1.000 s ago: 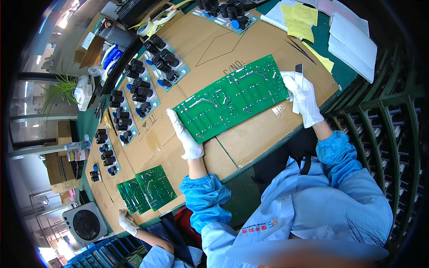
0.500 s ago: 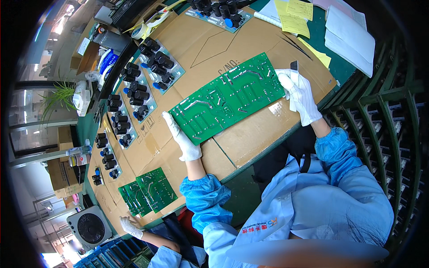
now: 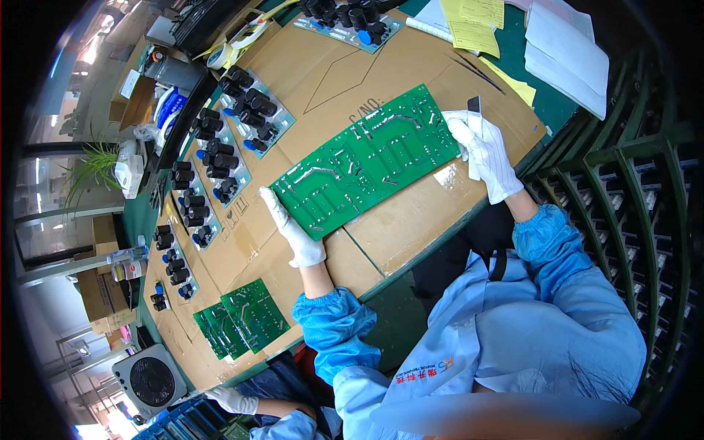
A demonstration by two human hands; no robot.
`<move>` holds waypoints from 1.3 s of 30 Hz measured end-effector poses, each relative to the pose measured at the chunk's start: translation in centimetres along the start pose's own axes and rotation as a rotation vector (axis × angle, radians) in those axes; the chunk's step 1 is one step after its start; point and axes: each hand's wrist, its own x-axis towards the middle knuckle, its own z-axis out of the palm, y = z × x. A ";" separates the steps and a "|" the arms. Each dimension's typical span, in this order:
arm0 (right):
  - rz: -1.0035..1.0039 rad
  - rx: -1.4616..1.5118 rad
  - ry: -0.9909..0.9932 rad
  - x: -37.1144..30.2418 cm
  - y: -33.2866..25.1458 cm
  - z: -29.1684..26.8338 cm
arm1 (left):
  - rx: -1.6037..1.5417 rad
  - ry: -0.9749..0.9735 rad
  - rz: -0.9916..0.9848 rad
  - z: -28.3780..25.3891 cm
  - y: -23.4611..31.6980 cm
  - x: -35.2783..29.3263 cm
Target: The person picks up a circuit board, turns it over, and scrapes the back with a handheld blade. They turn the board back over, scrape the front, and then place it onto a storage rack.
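A long green circuit board (image 3: 367, 161) is held up tilted over the cardboard, its soldered side facing me. At its lower left end, my left hand (image 3: 295, 231) in a white glove is closed on the edge, thumb along the side. My right hand (image 3: 487, 158), gloved too, grips the board's right end. It also has a thin flat tool (image 3: 474, 104) with a dark end sticking up past the fingers; its kind I cannot make out. Toward the near left, several green boards (image 3: 253, 315) lie overlapping on the cardboard.
Boards bearing black capacitors (image 3: 220, 158) line the table's left side, with another (image 3: 352, 22) at the far edge. Yellow slips (image 3: 477, 26) and white papers (image 3: 565, 62) lie far right. A co-worker's gloved hand (image 3: 233, 400) is near a fan (image 3: 150, 380). A metal rack (image 3: 623, 191) stands right.
The view has shifted slightly. Both my hands still hold the board, at nearly the same tilt. The co-worker's hand has moved nearer to the table's front edge, away from the stacked boards.
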 end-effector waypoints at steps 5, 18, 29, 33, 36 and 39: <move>-0.037 -0.066 -0.011 0.0 0.1 -0.2 | -0.051 -0.051 -0.025 0.4 0.3 -0.3; -0.034 -0.055 -0.019 -0.1 -0.3 -0.2 | -0.077 -0.088 -0.069 0.0 0.3 0.1; -0.021 -0.086 -0.073 -0.1 -0.5 -0.4 | -0.044 -0.111 -0.064 -0.1 0.4 -0.1; -0.037 -0.040 -0.081 -0.2 -0.9 -0.4 | -0.043 -0.175 -0.071 -0.7 0.3 0.2; -0.069 -0.022 -0.077 -0.2 -0.5 -0.5 | -0.043 -0.170 -0.034 -0.5 0.2 0.2; -0.268 -0.144 -0.081 -0.1 0.0 -0.7 | -0.052 -0.208 -0.047 -0.2 0.5 0.0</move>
